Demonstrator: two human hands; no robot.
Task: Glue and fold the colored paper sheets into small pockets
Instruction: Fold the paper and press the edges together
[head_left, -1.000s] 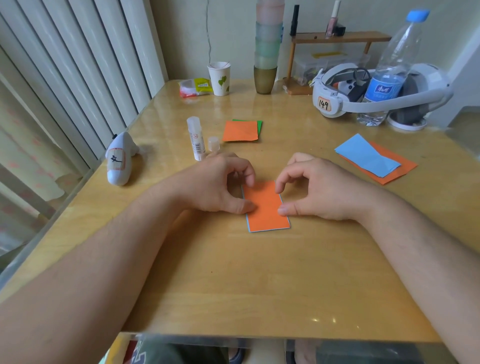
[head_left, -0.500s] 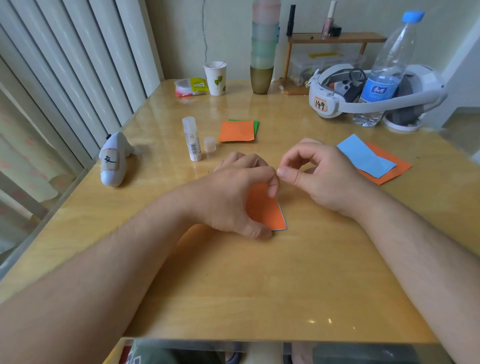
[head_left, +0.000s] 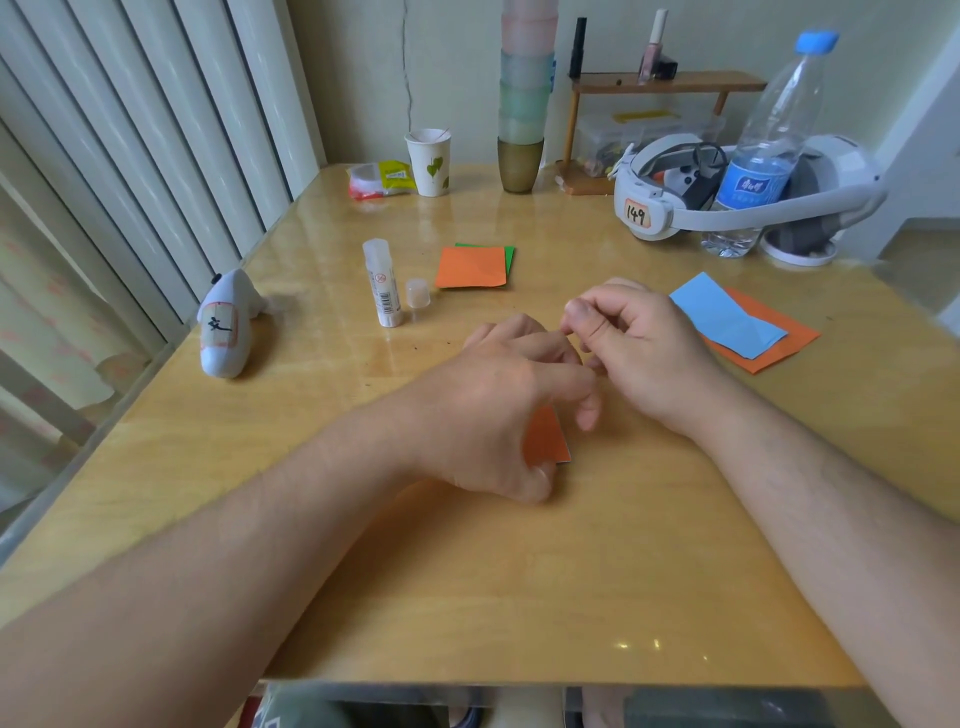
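Sliding across since a second ago, your left hand (head_left: 498, 415) now covers and presses the orange folded paper (head_left: 548, 436) on the counter (head_left: 467, 597), while your right hand (head_left: 634, 338) has lifted off, fingers curled, empty: crease likely set.

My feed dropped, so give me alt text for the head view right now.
The left hand covers a folded orange paper on the wooden table, the right hand curled just beside it. Farther back stand an uncapped glue stick and its cap.
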